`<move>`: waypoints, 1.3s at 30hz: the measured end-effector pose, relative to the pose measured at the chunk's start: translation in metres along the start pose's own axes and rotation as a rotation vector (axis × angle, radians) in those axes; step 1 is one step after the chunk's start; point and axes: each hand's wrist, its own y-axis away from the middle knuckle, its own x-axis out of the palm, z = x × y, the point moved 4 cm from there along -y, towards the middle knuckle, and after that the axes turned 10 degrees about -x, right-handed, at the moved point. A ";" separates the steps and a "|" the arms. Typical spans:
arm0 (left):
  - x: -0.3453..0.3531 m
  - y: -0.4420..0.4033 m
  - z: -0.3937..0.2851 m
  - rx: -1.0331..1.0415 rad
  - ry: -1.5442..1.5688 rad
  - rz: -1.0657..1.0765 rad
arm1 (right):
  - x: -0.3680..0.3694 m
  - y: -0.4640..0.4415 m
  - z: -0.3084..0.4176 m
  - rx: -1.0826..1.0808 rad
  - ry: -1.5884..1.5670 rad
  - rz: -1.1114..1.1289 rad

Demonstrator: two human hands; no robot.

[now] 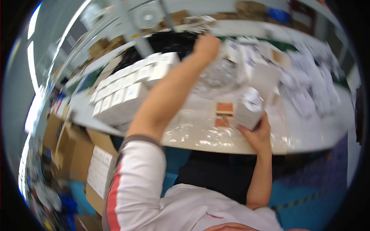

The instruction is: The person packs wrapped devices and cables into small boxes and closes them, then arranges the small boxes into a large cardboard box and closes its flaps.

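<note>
1. Far left, below table height, stands an open brown cardboard carton (73, 154), its flaps spread, leaving its mouth accessible.
2. On the left of the white table (192, 143), white boxes (129, 82) stand in close rows, side against side, probably to save space and keep them upright.
3. Behind them lies black plastic sheeting (169, 41).
4. At centre, the left hand (208, 48) stretches to the table's far side, near the sheeting. Its fingers look curled, but blur hides whether they grip anything.
5. Just below that hand lies crumpled clear plastic (219, 73); nearer, an orange printed card (224, 114) lies flat.
6. Right of the card, the right hand (262, 133) grasps a small white box (247, 113) low down, apparently to steady it and leave its top uncovered.
7. Far right, white packets (308, 82) lie in a loose heap.
</note>
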 end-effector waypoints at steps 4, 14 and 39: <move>-0.126 0.063 0.017 0.153 0.515 -0.452 | -0.004 0.001 0.012 -0.005 0.048 -0.025; -0.222 0.184 -0.003 0.376 1.548 -0.088 | 0.000 0.002 0.010 -0.067 0.036 0.030; -0.198 0.162 0.002 0.707 1.271 -0.170 | -0.003 0.005 0.017 -0.007 0.104 0.032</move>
